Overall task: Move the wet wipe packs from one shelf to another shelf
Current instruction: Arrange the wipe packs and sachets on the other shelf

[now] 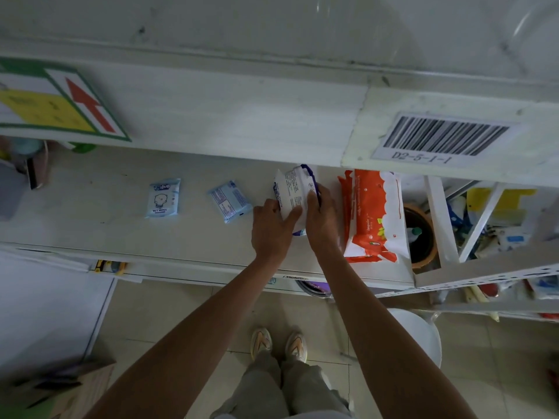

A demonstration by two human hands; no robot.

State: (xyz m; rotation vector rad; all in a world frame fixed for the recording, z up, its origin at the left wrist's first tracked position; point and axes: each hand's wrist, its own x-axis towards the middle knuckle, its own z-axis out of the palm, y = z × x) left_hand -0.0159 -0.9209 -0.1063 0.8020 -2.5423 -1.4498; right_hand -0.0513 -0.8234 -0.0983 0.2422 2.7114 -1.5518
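Observation:
A white and purple wet wipe pack (292,189) stands on edge on the white shelf (90,231), near its middle. My left hand (272,228) grips its left side and my right hand (321,219) grips its right side. Just to the right, several orange and white wipe packs (373,213) stand side by side on the same shelf. Two small light blue wipe packs lie flat to the left: one with a cartoon baby (163,198) and one turned face down (230,201).
An upper shelf beam with a barcode label (441,137) overhangs the shelf. A green, yellow and red arrow sign (60,101) is at upper left. A neighbouring rack (484,237) full of goods stands right. A white stool (420,337) stands on the tiled floor.

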